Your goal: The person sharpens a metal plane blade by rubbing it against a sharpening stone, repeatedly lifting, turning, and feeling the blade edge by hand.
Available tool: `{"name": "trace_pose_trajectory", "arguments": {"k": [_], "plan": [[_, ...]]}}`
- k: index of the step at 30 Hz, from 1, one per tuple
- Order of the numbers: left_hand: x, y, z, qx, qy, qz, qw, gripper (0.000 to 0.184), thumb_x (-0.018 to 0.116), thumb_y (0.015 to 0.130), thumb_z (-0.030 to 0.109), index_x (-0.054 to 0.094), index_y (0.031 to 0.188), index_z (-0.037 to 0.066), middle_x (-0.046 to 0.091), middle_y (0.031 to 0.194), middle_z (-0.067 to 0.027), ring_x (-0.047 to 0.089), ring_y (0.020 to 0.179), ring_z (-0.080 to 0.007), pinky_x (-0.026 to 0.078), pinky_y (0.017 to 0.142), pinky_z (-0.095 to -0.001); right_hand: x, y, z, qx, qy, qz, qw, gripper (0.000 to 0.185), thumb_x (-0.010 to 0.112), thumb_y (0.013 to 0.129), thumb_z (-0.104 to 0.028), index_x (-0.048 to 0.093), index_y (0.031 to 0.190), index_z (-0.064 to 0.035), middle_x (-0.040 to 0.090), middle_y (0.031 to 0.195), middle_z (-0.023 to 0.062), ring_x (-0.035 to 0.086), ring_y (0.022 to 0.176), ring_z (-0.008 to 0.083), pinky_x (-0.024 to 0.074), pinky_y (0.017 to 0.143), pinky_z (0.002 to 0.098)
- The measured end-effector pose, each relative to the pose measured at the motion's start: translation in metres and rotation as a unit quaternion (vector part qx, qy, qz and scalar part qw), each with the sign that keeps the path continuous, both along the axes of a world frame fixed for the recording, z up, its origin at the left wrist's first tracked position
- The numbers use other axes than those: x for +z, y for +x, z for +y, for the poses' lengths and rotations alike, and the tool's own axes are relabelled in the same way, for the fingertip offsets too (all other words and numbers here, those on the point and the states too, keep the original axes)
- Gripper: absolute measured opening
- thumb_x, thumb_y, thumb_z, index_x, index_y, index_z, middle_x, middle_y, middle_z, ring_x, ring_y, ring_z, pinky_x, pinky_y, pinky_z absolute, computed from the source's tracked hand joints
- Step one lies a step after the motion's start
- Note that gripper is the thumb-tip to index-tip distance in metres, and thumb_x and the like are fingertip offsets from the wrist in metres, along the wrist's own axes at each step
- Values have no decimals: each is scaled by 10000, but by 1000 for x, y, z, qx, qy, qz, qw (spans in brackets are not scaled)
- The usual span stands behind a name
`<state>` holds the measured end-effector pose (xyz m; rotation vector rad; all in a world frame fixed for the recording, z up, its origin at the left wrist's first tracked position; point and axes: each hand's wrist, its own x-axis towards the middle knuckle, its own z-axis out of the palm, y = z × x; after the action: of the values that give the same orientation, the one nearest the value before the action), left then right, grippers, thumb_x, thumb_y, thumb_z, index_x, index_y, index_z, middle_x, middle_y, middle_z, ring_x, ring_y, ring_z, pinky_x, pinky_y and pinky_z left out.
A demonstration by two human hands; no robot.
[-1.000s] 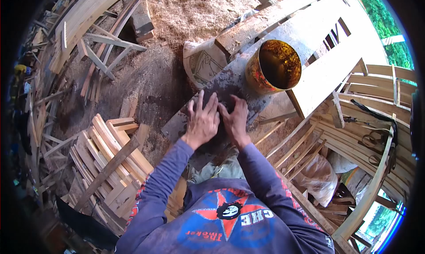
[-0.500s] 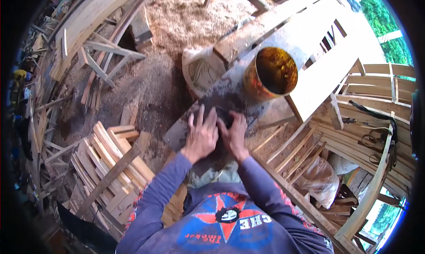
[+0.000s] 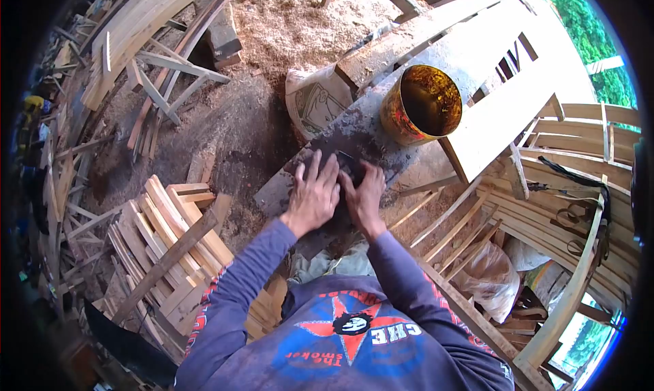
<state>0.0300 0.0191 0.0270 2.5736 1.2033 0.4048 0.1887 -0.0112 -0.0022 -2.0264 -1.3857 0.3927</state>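
Both hands rest close together on a stained grey board. My left hand (image 3: 313, 195) lies on the dark, wet-looking patch of the board (image 3: 272, 188), its fingers stretched forward and slightly apart. Beside it, my right hand (image 3: 366, 199) has bent fingers around the edge of a small dark object (image 3: 349, 166), which is partly hidden between the hands; what it is cannot be made out. An open round can (image 3: 395, 115), yellow and red with a stained inside, stands on the board just beyond my right hand.
A whitish sack (image 3: 317, 103) sits beyond the board. Cut wood pieces (image 3: 180, 227) are stacked at the lower left. Long planks (image 3: 504, 122) extend to the upper right. Plastic bags (image 3: 492, 282) lie among timber at the right. Sawdust (image 3: 279, 23) covers the ground ahead.
Both hands stay on the board with small shifts; the dark object by my right hand shows more clearly now. The view has shifted slightly.
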Motion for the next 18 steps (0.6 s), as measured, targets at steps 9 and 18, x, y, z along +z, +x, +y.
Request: {"name": "trace_pose_trajectory", "arguments": {"k": [9, 18], "plan": [[-9, -4, 10, -1, 36, 15, 999, 513, 491, 1019, 253, 529, 1455, -15, 386, 1627, -144, 226, 1530, -442, 235, 1153, -650, -6, -6, 11, 0, 1, -7, 1000, 585, 759, 882, -377, 560, 1307, -28, 570, 1231, 199, 524, 1184, 387, 408, 997, 515], [-1, 0, -3, 34, 30, 17, 999, 520, 499, 1020, 268, 533, 1460, -7, 376, 1639, -131, 234, 1534, -430, 241, 1142, -643, 23, 19, 4, 18, -22, 121, 992, 598, 812, 847, -339, 590, 1280, 9, 594, 1214, 222, 554, 1155, 397, 434, 1014, 499]]}}
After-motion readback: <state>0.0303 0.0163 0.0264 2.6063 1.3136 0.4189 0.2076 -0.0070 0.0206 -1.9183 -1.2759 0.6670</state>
